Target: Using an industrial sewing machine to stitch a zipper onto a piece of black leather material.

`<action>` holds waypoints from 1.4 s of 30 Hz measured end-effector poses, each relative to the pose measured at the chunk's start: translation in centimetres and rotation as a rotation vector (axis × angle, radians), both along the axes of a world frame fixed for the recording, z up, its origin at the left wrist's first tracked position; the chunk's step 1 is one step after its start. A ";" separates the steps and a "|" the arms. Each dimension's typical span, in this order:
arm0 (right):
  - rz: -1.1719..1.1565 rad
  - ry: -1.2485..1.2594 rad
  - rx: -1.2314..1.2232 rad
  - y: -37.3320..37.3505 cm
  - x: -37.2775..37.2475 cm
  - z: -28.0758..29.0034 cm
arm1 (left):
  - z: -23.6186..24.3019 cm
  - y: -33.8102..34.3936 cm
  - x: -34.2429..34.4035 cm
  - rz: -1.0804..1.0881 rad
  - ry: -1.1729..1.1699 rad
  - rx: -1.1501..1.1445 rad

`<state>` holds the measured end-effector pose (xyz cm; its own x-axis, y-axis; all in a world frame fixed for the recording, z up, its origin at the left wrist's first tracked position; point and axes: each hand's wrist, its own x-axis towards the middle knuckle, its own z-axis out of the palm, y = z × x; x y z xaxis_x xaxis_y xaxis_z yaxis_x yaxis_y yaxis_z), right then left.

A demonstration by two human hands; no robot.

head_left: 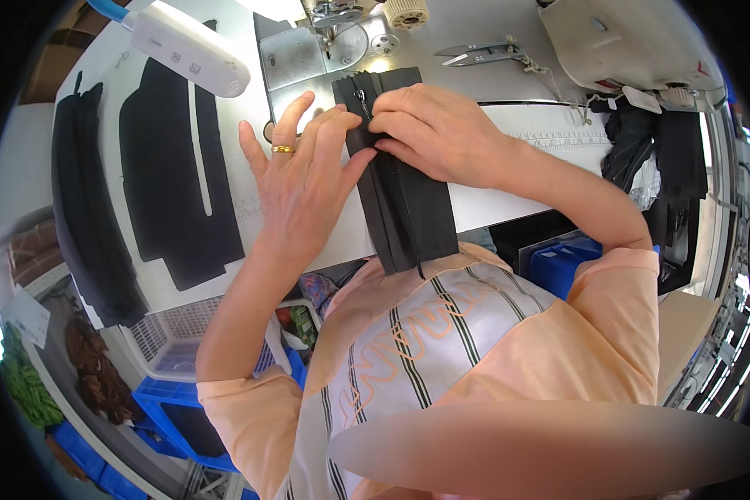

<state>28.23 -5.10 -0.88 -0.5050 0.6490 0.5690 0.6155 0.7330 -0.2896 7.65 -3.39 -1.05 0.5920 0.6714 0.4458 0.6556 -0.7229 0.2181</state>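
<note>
A long black fabric piece with a zipper down its length lies over the table's near edge, its lower end against my shirt. Near its top, a silver zipper pull shows. My left hand, a gold ring on one finger, pinches the left side of the piece between thumb and forefinger, with the other fingers raised and spread. Bent fingers of my right hand grip the zipper strip just across from it. The fingertips of both hands nearly meet and partly hide the zipper there.
Just beyond the fabric stands a sewing machine's needle and foot. Thread snips lie to its right. Black cut panels and a folded black stack cover the left. Below sits a white basket.
</note>
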 end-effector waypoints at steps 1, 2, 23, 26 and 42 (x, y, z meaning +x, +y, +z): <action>-0.026 0.007 0.025 -0.2 0.1 -0.5 | 0.0 -0.1 0.1 0.006 0.000 -0.002; -0.051 0.014 0.050 -0.4 0.1 -0.7 | 0.0 -0.3 0.2 0.004 0.002 0.034; -0.168 -0.089 0.001 -0.6 0.1 -0.2 | 0.0 2.1 -1.2 -0.230 0.010 0.188; -0.165 -0.125 0.029 -0.5 0.0 -0.1 | 0.0 2.0 -1.1 -0.212 0.007 0.190; -0.148 -0.110 0.001 -0.1 0.0 -0.1 | 0.2 2.8 -1.0 -0.128 0.038 0.000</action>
